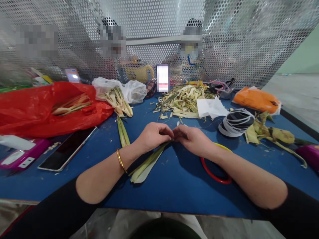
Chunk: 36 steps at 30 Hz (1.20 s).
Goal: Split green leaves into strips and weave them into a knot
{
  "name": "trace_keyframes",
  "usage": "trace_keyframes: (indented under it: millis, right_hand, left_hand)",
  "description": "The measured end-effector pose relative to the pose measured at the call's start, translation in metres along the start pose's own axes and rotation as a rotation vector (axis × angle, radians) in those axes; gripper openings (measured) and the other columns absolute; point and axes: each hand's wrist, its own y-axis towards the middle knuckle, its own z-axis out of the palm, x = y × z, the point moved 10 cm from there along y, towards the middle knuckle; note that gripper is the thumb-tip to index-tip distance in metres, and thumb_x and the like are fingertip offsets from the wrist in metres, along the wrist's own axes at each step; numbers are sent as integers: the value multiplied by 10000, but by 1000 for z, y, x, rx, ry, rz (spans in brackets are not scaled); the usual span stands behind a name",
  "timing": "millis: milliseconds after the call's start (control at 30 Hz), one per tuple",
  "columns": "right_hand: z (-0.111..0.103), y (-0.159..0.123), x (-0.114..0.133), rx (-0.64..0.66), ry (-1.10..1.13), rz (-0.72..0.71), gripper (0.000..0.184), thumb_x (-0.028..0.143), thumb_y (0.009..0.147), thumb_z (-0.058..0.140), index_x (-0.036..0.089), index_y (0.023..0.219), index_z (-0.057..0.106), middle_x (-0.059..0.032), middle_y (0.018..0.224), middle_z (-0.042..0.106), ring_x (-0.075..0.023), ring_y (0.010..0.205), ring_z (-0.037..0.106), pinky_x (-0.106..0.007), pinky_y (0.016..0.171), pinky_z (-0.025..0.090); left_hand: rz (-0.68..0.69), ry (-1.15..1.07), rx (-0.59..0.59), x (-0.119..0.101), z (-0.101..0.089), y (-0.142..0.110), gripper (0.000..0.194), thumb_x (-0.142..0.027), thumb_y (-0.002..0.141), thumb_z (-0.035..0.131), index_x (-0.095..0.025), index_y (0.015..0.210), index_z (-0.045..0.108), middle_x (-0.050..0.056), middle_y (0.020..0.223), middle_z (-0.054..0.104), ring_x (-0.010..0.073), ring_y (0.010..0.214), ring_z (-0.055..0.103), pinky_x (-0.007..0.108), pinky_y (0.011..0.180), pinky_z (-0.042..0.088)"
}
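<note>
Pale green husk leaves (149, 166), long and folded, slant across the blue table with their narrow end up at my fingers. My left hand (155, 137) pinches that narrow end between thumb and fingertips. Against it, my right hand (191, 139) is also closed in a pinch at the very tip; the fingers hide exactly what is between them. Left of my left hand lies another green husk leaf (122, 132). Under my right forearm rests a red and yellow ring (216, 176). A spool of white cord (235, 122) stands beyond my right wrist.
A red plastic bag (82, 91) with husks, a phone (69, 147) and a purple device (25, 156) lie left. At the back are bundled husks (119, 103), a shredded husk pile (186, 99) and an orange packet (256, 99). A perforated screen (154, 20) stands behind, people beyond it.
</note>
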Motion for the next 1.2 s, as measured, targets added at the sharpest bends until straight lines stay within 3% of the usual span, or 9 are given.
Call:
trace_keyframes:
  millis: [200, 400, 700, 1000, 1200]
  right_hand:
    - [-2, -2, 3, -16, -40, -19, 294, 25, 773, 465, 218, 959, 585, -9, 903, 712, -153, 840, 655, -251, 729, 473]
    - [-3, -3, 6, -26, -93, -26, 315, 20, 764, 454, 211, 977, 587, -17, 913, 706, -154, 841, 648, -243, 717, 460]
    - [-5, -2, -1, -79, -68, 10, 268, 78, 789, 495, 207, 984, 627, -27, 887, 715, -166, 808, 647, -249, 686, 448]
    - [-8, 1, -2, -96, -78, 26, 220, 85, 781, 539, 194, 902, 688, -22, 817, 707, -161, 765, 623, -246, 675, 426]
    - [-11, 0, -3, -144, -130, 19, 157, 99, 789, 556, 185, 824, 683, -22, 780, 653, -144, 726, 574, -230, 641, 397]
  left_hand:
    - [-2, 32, -45, -2, -5, 0, 122, -157, 645, 621, -159, 743, 694, 3, 696, 707, 140, 666, 646, 220, 622, 477]
    - [97, 337, -121, -19, -7, -6, 179, -117, 689, 563, -193, 775, 700, -19, 735, 717, 126, 668, 640, 211, 611, 434]
    - [253, 734, -186, -31, 5, -14, 165, -228, 810, 527, -203, 853, 685, 35, 782, 692, 182, 750, 619, 268, 650, 386]
    - [337, 604, -218, -39, 2, -17, 115, -204, 812, 561, -210, 827, 675, 15, 850, 691, 164, 822, 611, 255, 722, 404]
    - [320, 510, -224, -39, 0, -17, 92, -202, 801, 582, -200, 797, 674, 8, 816, 694, 154, 787, 620, 247, 712, 410]
